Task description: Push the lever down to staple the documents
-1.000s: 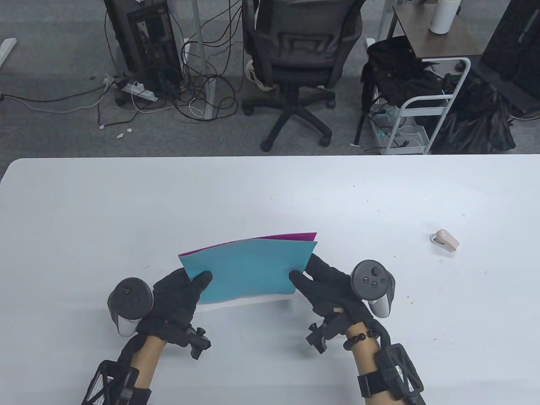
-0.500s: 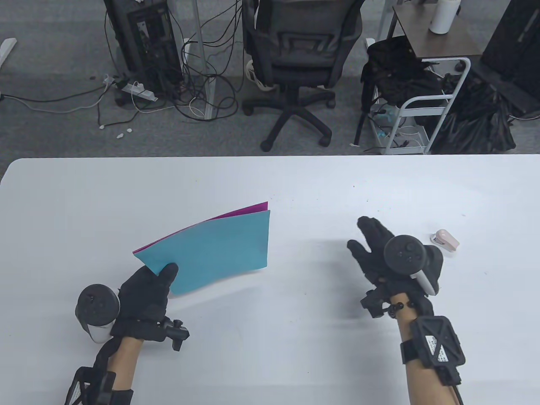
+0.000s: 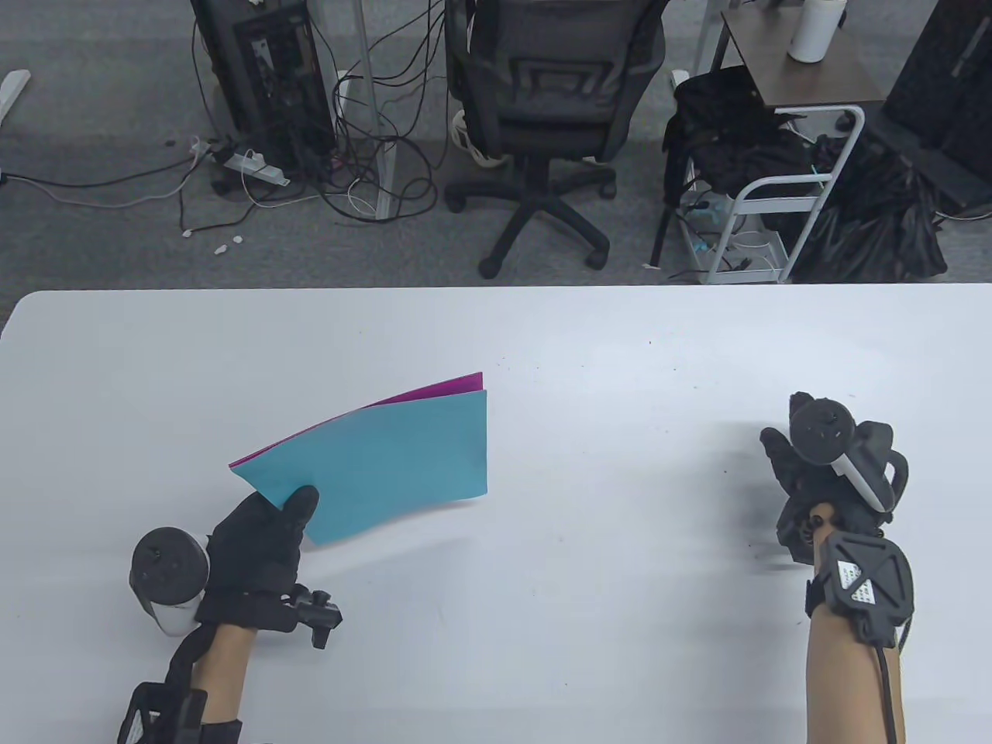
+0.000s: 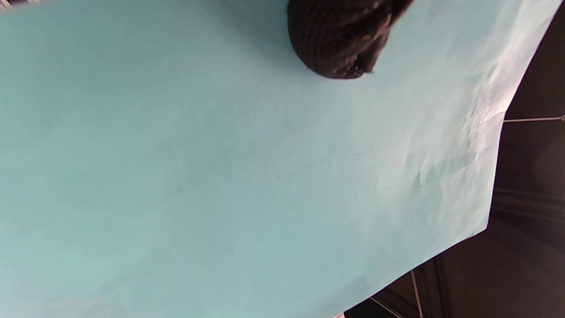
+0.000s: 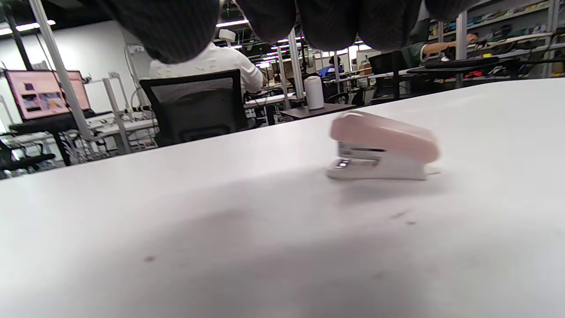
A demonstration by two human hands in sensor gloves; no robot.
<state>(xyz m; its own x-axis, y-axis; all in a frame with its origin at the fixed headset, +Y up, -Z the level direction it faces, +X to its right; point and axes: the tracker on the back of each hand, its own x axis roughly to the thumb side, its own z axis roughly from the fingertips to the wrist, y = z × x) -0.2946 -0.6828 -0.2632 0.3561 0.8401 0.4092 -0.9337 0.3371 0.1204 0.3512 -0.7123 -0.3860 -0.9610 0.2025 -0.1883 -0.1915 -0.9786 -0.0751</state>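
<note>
A teal sheet (image 3: 387, 457) lies over a magenta sheet (image 3: 453, 386). My left hand (image 3: 271, 527) pinches their near left corner, thumb on top, and holds them curved above the white table (image 3: 604, 364). The left wrist view is filled by the teal sheet (image 4: 220, 176) with my thumb (image 4: 340, 39) on it. My right hand (image 3: 814, 473) is at the right of the table, over the spot where the stapler lies, hiding it from above. In the right wrist view the small pink and white stapler (image 5: 382, 148) stands on the table, and my fingers (image 5: 331, 22) hang above it without touching.
Beyond the table's far edge stand an office chair (image 3: 542, 101), a computer tower with cables (image 3: 263, 70) and a white cart (image 3: 767, 194). Small dark specks dot the table top (image 3: 651, 341).
My right hand let go of the sheets and moved right to the stapler, which it now covers from above. My left hand carried the sheets to the left and tilted them.
</note>
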